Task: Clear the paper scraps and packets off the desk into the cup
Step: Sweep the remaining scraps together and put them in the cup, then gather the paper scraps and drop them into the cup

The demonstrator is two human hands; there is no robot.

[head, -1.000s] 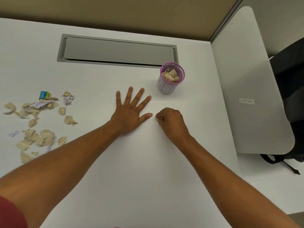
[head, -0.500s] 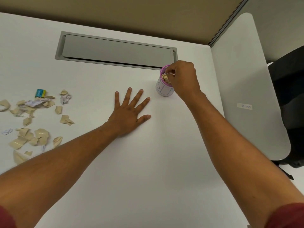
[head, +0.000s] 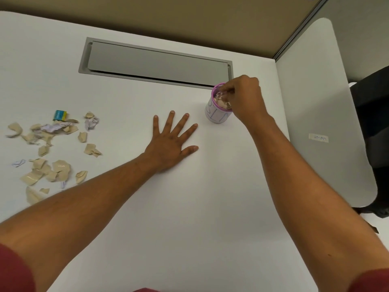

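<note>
- Two bare forearms reach forward over the white desk [head: 189,218], red sleeves at the near edge.
- The left hand [head: 168,148] lies flat, fingers spread, grasping nothing.
- Most scraps [head: 48,169] lie well to the left, tan and white bits with a blue-and-yellow packet [head: 59,115] at their far side.
- The right hand [head: 242,100] is bunched over the purple-rimmed cup [head: 216,114], fingertips in its mouth; whether it grips a scrap I cannot tell.
- Judged step: dropping a piece in. Next calls for a long reach left to the pile.
- Beyond: a grey cable hatch [head: 155,64], tan partition, white side panel.
</note>
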